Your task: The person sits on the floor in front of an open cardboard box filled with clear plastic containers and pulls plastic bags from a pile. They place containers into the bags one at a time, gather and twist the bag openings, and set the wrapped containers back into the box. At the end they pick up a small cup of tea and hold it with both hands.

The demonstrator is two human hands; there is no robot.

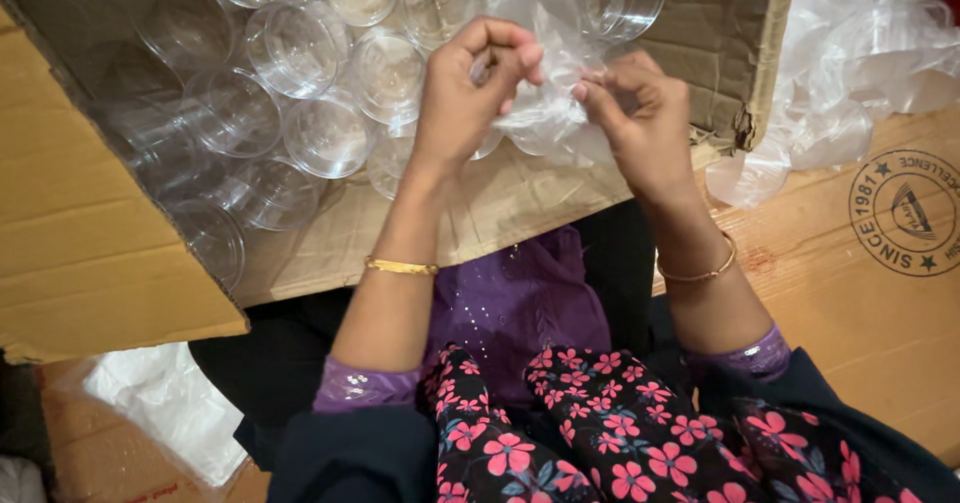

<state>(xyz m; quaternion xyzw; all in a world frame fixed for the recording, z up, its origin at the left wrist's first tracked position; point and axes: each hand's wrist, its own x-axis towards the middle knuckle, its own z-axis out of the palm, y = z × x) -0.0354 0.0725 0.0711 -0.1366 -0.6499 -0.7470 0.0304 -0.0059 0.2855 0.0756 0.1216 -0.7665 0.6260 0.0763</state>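
Over a cardboard box (90,263) of clear cups (300,48), left hand (470,88) and right hand (640,123) both pinch a thin plastic bag (550,93).

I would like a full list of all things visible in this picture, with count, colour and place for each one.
cardboard box: one, brown, open, fills the upper left and centre
clear cups: many, exact count cannot be told, transparent, lying inside the box
plastic bag: one, clear, crumpled, held between both hands over the box
loose plastic wrapping: a heap, clear to white, upper right beside the box
flat cardboard sheet: one, brown with a round stamp, right side
white bag: one, white, lower left under the box edge
bangles: two, gold, one on each wrist
left hand: grip pinching the bag
right hand: grip pinching the bag
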